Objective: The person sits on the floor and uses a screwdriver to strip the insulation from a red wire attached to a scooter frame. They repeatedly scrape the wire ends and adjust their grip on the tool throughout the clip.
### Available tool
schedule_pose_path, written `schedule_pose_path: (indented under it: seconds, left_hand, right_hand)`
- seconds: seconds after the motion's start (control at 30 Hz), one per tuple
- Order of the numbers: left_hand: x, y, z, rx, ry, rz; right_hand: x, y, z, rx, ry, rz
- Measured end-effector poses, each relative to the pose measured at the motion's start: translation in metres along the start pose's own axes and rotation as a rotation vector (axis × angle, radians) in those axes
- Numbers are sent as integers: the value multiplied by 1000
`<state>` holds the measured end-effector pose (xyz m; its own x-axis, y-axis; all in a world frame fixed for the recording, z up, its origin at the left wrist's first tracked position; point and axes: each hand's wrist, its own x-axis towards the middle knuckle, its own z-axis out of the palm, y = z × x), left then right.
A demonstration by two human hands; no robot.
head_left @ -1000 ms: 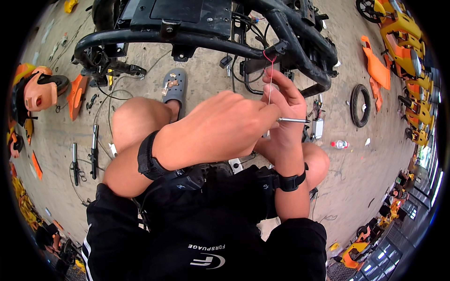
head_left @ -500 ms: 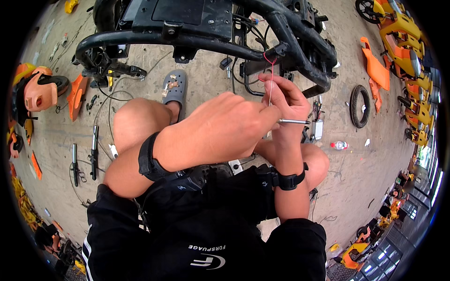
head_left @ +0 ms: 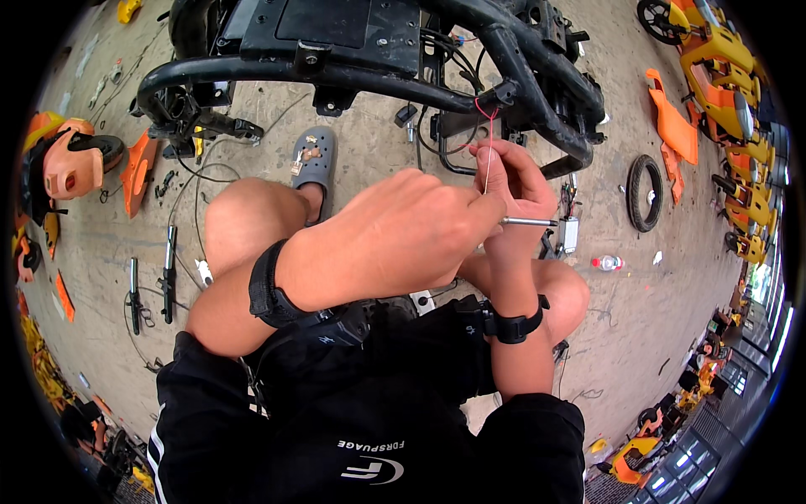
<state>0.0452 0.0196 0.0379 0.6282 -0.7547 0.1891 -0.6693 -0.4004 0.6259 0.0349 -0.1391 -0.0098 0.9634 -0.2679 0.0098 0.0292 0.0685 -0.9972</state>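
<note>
A thin red wire (head_left: 491, 128) loops round a lug on the black tubular vehicle frame (head_left: 382, 91) and runs down to my hands. Between thumb and fingertips, my right hand (head_left: 522, 186) pinches it just below the frame. My left hand (head_left: 403, 227) crosses in front, closed, back of the hand up, at the lower, pale stretch of the wire. Out of that fist a screwdriver (head_left: 531, 222) points right, its metal shaft ending in a dark tip; the handle is hidden in the palm. Whether the left fingers also grip the wire end is hard to see.
Black cables (head_left: 453, 50) hang inside the frame. On the concrete floor lie a tyre (head_left: 645, 193), an orange body panel (head_left: 674, 118), a plastic bottle (head_left: 608, 263) and two dark shock-absorber-like rods (head_left: 170, 273). Yellow scooters (head_left: 718, 76) line the right side.
Both hands have shifted very slightly down and right, still on the wire and screwdriver. The grips look the same.
</note>
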Motion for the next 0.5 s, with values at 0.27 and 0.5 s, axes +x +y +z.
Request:
schedule_pose_path:
  seconds: [0.27, 0.5]
  left_hand:
    - [1, 2, -2, -11, 32, 22]
    - [2, 1, -2, -6, 55, 33]
  right_hand:
    - [0, 4, 0, -156, 48, -171]
    - [0, 1, 0, -151, 69, -166]
